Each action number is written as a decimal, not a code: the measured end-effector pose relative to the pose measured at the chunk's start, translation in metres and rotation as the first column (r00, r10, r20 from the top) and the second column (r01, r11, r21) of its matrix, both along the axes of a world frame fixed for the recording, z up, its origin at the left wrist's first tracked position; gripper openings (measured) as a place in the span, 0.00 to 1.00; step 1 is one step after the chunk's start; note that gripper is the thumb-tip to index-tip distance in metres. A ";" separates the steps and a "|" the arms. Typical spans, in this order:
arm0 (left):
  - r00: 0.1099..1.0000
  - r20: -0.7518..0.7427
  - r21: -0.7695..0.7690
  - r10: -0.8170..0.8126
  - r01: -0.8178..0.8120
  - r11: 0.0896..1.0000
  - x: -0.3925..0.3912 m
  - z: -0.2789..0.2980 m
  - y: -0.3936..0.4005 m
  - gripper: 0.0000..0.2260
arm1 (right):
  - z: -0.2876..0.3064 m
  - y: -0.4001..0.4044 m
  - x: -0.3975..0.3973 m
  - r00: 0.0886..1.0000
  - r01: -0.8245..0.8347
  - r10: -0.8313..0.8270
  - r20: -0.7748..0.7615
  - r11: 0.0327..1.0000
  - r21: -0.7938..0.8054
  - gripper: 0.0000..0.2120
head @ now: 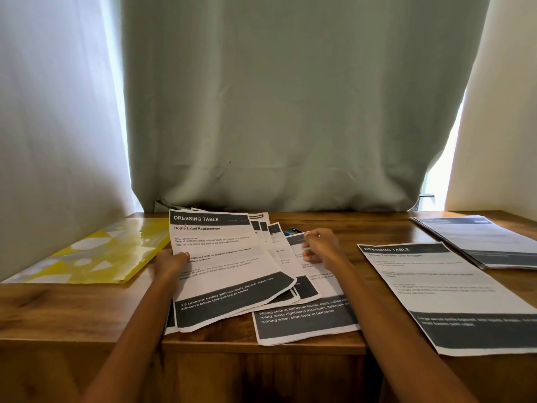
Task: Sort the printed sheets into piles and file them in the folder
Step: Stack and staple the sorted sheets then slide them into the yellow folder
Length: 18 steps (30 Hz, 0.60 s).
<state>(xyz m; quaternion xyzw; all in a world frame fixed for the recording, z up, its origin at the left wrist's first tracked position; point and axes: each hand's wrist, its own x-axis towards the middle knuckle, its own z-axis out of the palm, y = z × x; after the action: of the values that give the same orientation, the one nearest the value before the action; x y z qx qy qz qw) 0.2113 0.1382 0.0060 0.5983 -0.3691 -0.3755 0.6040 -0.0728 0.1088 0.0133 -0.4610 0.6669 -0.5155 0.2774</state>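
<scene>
Two hands are at work over a fanned bunch of printed sheets (pixel 232 269) near the middle of the wooden table (pixel 58 312); our left hand (pixel 170 264) grips the left edge of the bunch, thumb on top of the front page, which is headed "DRESSING TABLE" and "Bottle Label Replacement"; that page is lifted and tilted toward us, with several more pages spread out behind it to the right. Our right hand (pixel 321 247) has its fingers curled and pinches the upper corner of a sheet at the right side of the fan; a ring shows on one finger. One lower sheet (pixel 302 324) lies flat under the fan, its dark footer band reaching the table's front edge; its text mentions a wiping cloth and a bathroom.

To the right, apart from the fan, a single sheet (pixel 441 289) headed "DRESSING TABLE" lies flat at a slant; farther right and toward the back, a small pile of sheets (pixel 482 239) rests near the table's corner, its print too blurred to read. At the far left lies the yellow folder (pixel 96 251), glossy, with pale geometric shapes, flat on the table and just beside the fan's left edge. Something small and blue (pixel 295 230) peeks out behind the fan; we cannot tell what it is. Grey-green curtain (pixel 290 97) hangs behind the table, with paler fabric on both sides.
</scene>
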 end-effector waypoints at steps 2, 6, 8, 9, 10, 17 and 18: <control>1.000 0.016 -0.001 0.009 -0.009 1.000 0.000 0.000 -0.001 0.13 | -0.002 0.001 0.003 0.999 -0.017 0.017 -0.051 1.000 -0.002 0.08; 1.000 0.018 0.001 0.010 -0.010 1.000 0.000 -0.001 -0.001 0.13 | -0.003 0.003 0.008 0.995 -0.061 0.061 -0.077 0.998 0.002 0.05; 1.000 0.027 0.001 0.013 -0.013 1.000 0.001 -0.001 -0.002 0.13 | -0.003 0.004 0.011 0.991 -0.126 0.128 -0.041 0.992 0.030 0.10; 0.999 0.030 0.000 0.012 -0.012 1.000 0.001 -0.001 -0.003 0.13 | -0.003 0.004 0.012 0.986 -0.166 0.167 -0.016 0.985 0.047 0.13; 1.000 0.028 -0.003 0.011 -0.011 1.000 0.002 -0.001 -0.004 0.12 | -0.003 0.005 0.013 0.979 -0.205 0.205 0.007 0.976 0.068 0.15; 0.999 -0.051 -0.018 -0.005 0.004 1.000 0.002 -0.002 -0.004 0.13 | -0.006 0.005 0.014 0.965 -0.264 0.263 0.023 0.958 0.114 0.10; 0.996 -0.089 -0.032 -0.008 0.006 0.999 0.001 -0.002 -0.005 0.13 | -0.005 0.005 0.012 0.971 -0.241 0.239 0.031 0.967 0.086 0.06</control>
<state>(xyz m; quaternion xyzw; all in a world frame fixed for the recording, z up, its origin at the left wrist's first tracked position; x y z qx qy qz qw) 0.2126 0.1335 0.0043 0.5700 -0.3499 -0.3979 0.6280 -0.0604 0.1141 0.0086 -0.5201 0.6257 -0.4527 0.3648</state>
